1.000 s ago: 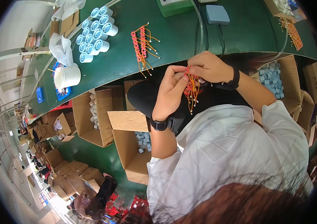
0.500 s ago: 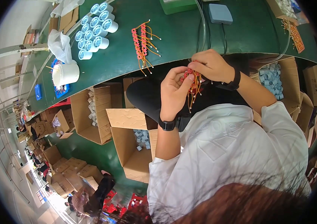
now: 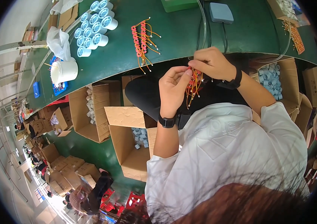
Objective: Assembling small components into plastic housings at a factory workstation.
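Note:
At the bench's near edge, over my lap, both hands are closed on a strip of small red circuit boards with orange wires (image 3: pixel 194 85). My left hand (image 3: pixel 174 87) pinches it from the left between thumb and fingers. My right hand (image 3: pixel 215 66) grips its upper end, with thumb and forefinger close to the left fingertips. The wires, with pale tips, hang below the fingers; much of the boards is hidden by them. Two similar red strips (image 3: pixel 144 39) with orange wires lie side by side on the green bench (image 3: pixel 124 59), ahead and to the left.
Several white cups with light-blue insides (image 3: pixel 100 28) stand at the bench's left, near a white tub (image 3: pixel 67 71). A blue-grey box with a cable (image 3: pixel 221 13) sits ahead. Open cartons (image 3: pixel 128 145) with small pale-blue parts flank my legs; another person (image 3: pixel 85 198) is at lower left.
Both hands stay together on the strip. My left fingers have shifted slightly on it, and more of the boards and wires shows beside the left thumb. The whole view has shifted a little.

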`<state>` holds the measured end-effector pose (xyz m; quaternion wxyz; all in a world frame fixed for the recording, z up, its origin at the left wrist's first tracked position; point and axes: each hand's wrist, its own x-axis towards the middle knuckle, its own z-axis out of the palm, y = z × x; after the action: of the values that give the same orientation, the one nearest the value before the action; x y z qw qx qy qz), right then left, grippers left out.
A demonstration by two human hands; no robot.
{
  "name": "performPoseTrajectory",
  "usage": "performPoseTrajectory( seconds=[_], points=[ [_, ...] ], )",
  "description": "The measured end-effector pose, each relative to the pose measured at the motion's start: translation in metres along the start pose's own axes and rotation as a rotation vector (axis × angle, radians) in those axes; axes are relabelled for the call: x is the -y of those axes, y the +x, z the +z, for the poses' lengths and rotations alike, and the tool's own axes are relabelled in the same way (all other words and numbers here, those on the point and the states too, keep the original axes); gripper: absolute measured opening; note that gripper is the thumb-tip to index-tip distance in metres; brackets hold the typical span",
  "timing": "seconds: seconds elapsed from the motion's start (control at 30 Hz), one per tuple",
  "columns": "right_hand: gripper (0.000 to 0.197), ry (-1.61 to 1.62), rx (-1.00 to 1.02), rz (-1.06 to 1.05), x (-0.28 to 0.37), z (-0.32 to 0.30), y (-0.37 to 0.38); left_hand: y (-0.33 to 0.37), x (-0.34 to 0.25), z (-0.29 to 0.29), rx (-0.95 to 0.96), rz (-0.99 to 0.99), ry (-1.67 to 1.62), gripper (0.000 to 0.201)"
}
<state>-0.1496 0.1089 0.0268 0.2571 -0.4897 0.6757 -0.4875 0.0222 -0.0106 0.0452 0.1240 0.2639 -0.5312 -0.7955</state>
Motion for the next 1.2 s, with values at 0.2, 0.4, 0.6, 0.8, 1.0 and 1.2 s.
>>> performPoseTrajectory(
  seconds=[0.2,0.4,0.6,0.8,1.0,1.2],
  points=[
    [0.041,-0.123,-0.124,-0.188,-0.005,0.003,0.0,-0.003,0.004,0.003,0.001,-0.04,-0.042,0.02],
    [0.039,-0.413,-0.271,-0.448,-0.005,0.003,0.004,0.001,0.019,0.001,-0.05,0.016,-0.032,0.022],
    [0.036,-0.435,-0.346,-0.454,-0.015,0.008,0.004,0.001,0.021,0.003,-0.107,-0.022,-0.007,0.023],
    [0.036,0.838,-0.065,0.371,-0.032,0.022,-0.015,-0.009,0.005,0.009,-0.032,0.01,-0.239,0.026],
    [0.037,1.108,0.049,0.375,-0.02,0.026,-0.016,-0.011,0.0,0.013,-0.041,0.037,-0.154,0.028],
    [0.031,0.994,0.021,0.304,0.003,0.015,-0.012,-0.01,0.004,0.015,-0.067,0.065,-0.092,0.028]
  ],
)
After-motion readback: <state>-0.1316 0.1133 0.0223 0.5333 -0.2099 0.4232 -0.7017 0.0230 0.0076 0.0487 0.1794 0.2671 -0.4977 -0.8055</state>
